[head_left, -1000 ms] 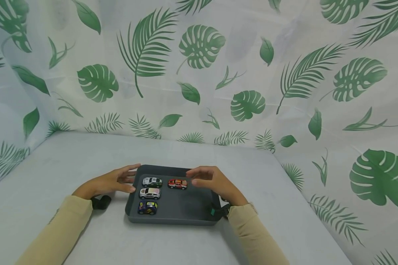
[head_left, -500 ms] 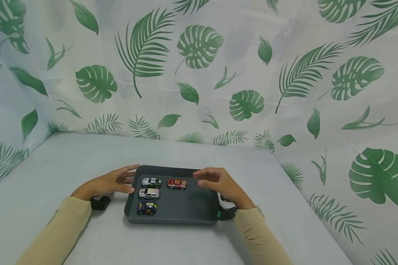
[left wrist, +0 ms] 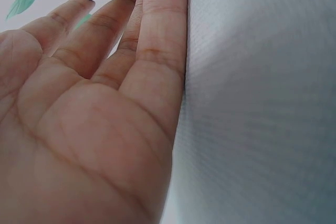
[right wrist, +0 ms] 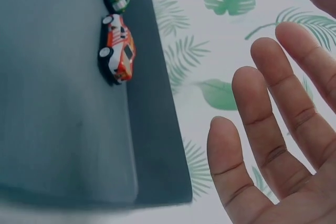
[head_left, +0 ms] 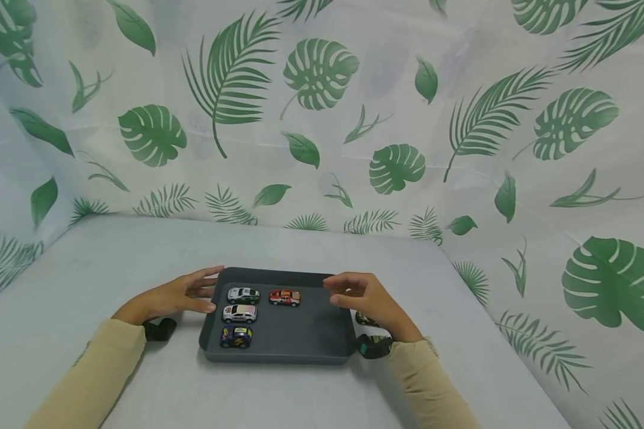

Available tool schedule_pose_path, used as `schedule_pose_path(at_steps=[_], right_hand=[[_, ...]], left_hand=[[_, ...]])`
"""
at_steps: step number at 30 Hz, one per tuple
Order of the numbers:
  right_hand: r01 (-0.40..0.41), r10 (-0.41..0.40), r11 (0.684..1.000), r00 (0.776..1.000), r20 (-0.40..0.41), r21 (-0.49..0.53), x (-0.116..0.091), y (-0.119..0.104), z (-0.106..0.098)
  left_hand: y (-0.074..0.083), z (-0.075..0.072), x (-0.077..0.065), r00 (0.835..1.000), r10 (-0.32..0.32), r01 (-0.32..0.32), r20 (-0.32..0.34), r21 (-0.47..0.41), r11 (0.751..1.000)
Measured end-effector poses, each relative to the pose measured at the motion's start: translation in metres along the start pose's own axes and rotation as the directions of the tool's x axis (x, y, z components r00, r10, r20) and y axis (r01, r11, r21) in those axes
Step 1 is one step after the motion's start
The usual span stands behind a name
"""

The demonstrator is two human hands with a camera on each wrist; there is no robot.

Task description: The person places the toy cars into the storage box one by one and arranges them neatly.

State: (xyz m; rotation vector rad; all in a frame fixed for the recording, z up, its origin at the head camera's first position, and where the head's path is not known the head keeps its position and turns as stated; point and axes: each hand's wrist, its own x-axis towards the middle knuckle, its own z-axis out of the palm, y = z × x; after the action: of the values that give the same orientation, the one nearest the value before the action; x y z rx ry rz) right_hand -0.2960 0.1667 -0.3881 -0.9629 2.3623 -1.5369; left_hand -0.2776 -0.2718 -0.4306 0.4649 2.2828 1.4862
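A dark grey tray (head_left: 300, 333) holds several toy cars. At its left side stand a white-and-green car (head_left: 243, 295), a white car with a checked rear (head_left: 239, 314) and a blue-and-yellow car (head_left: 236, 337). A red-and-white car (head_left: 285, 298) is farther right in the back row; the right wrist view shows it closely too (right wrist: 119, 48). My left hand (head_left: 174, 296) rests at the tray's left wall, thumb and fingers spread along it. Over the right rim hovers my right hand (head_left: 367, 301), its loosely bent fingers holding nothing.
Outside the tray on the right, a dark toy car (head_left: 366, 320) is partly hidden behind my right wrist. A white tabletop (head_left: 155, 244) surrounds the tray, and a leaf-printed sheet (head_left: 327, 137) hangs behind it.
My right hand has drawn to the right, away from the red-and-white car, which stays in place. More of the dark car outside the tray shows. My left hand keeps its place.
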Motion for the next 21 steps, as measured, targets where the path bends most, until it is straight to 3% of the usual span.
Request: schedule_pose_path(at_steps=[21], right_hand=[[-0.048, 0.046, 0.998, 0.997, -0.058, -0.043, -0.020, 0.009, -0.022]], left_hand=[[0.000, 0.001, -0.001, 1.000, 0.001, 0.000, -0.009, 0.017, 1.000]])
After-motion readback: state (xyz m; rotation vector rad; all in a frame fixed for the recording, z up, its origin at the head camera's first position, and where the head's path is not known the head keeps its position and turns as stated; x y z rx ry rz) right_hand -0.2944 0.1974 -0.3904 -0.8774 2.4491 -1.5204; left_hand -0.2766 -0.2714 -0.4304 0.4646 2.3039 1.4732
